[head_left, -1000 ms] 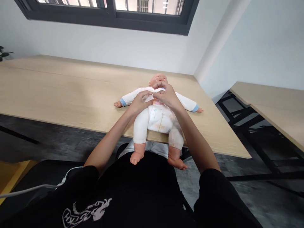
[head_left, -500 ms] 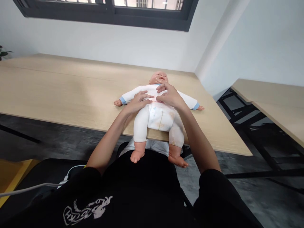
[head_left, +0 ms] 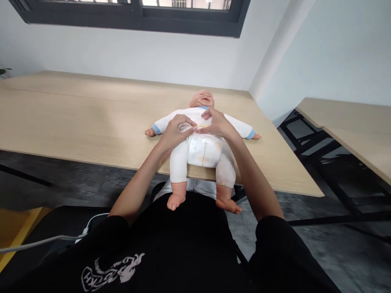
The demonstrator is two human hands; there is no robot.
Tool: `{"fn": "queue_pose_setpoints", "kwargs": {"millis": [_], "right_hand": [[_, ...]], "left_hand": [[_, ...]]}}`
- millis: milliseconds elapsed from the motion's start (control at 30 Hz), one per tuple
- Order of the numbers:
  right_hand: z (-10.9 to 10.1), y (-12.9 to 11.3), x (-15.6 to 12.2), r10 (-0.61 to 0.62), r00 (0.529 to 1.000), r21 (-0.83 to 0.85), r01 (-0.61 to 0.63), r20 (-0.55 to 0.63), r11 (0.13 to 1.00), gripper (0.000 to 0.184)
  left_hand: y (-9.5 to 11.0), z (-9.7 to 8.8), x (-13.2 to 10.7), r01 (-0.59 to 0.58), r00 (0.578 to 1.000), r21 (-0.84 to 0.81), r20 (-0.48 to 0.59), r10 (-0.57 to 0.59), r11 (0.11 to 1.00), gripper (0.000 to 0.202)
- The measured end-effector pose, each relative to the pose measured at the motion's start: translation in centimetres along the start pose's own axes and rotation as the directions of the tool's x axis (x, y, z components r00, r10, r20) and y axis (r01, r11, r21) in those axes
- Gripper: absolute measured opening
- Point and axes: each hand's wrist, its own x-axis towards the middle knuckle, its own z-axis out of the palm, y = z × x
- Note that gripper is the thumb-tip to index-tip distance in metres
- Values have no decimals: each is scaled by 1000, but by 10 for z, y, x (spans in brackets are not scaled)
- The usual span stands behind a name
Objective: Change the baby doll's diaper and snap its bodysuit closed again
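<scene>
A baby doll (head_left: 203, 150) in a white romper with blue cuffs lies face up on the wooden table (head_left: 76, 114), arms spread, its legs hanging over the near edge. My left hand (head_left: 175, 131) rests on the doll's chest, fingers curled and pinching the romper's front. My right hand (head_left: 216, 123) sits beside it on the chest, fingers bent and pinching the same cloth at the middle seam. The two hands' fingertips almost meet over the front opening. The doll's head (head_left: 202, 99) shows just beyond my hands.
The table runs far to the left and back to a white wall under a dark-framed window (head_left: 137, 16). A second wooden table (head_left: 351, 126) stands to the right across a gap. A white cable (head_left: 39, 242) crosses my lap at lower left.
Both hands have slid from the doll's neck down to the middle of its chest, staying pinched together on the romper's front.
</scene>
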Motion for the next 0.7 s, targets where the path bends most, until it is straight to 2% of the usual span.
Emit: {"fn": "queue_pose_setpoints", "kwargs": {"millis": [67,200,333,433,500,600,700], "right_hand": [[-1,4,0,4,1000,-23,-4,8,1000,52],[2,8,0,-10,998,61,6,64,998,47],[7,7,5,20,998,95,-26,62,995,44],[6,3,0,4,1000,94,-2,-11,996,44],[4,0,-17,-64,991,58,71,-121,996,39],[2,-4,-65,-173,943,-62,162,-284,985,22],[3,-5,-121,-122,937,-206,56,-327,977,19]], "left_hand": [[9,-1,-5,-24,996,-8,89,25,1000,19],[15,-8,-13,-16,970,50,244,3,999,21],[8,-17,-15,17,962,22,273,-23,1000,24],[9,-18,-18,6,963,12,268,-9,1000,25],[18,-18,-27,-1,980,49,198,-9,999,25],[40,-16,-49,13,999,149,47,-20,989,21],[57,-13,-71,61,996,283,40,-75,957,26]]}}
